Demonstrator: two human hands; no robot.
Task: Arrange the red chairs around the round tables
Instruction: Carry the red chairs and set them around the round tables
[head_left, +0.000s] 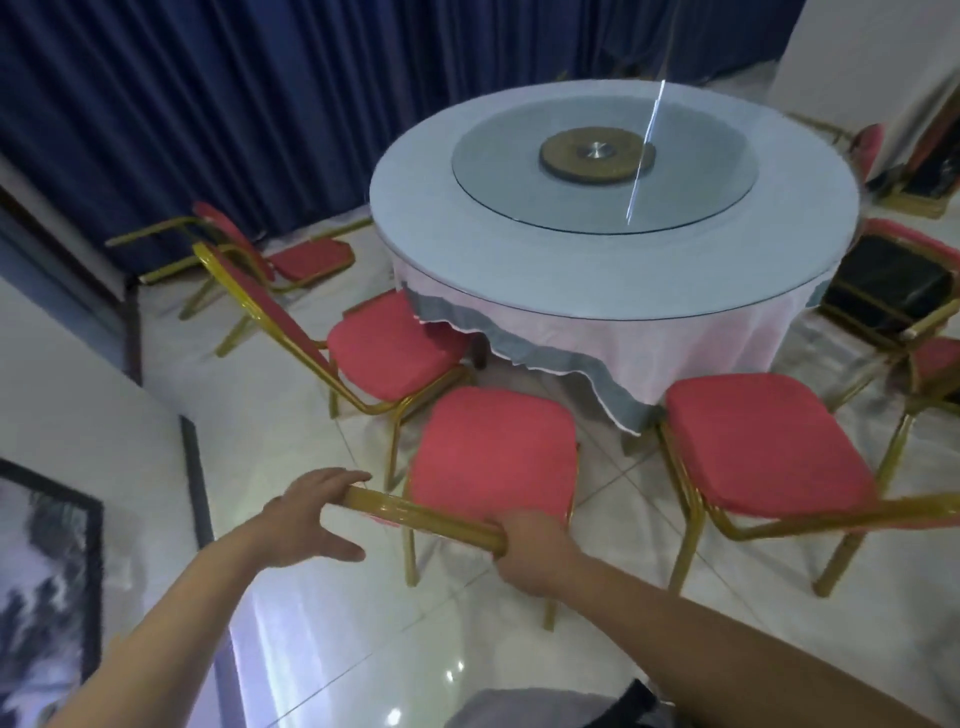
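The red chair (493, 457) stands low in the middle of the frame. Its seat faces the round bench (415, 171), and its front edge is just short of the hanging tablecloth (545, 338). The right grip (530, 545) is closed in a fist round the gold top rail (421, 517). The left grip (317, 514) is spread wide, with its fingers (337, 475) laid over the rail's left end and the thumb held off below, so it rests more than it holds.

The step in hand looks like seating this chair in the gap. To do it well, the left grip should close properly first, because a one-sided push will likely swing the seat. Then slide it straight toward the bench with both ends of the rail kept level. The glossy tile floor (322, 649) should let the legs glide, though a lifted front leg could snag the cloth hem.

Room is tight on the left. The left chair (395, 343) is angled, and its near leg stands just beside the red chair's front corner. The right chair (769, 441) sits apart across a clear strip of floor, so any correction is better made to the right. Behind, at lower left of the frame, a wall with a framed picture (47, 571) limits stepping back. A tipped chair (291, 254) lies at upper left, well clear.
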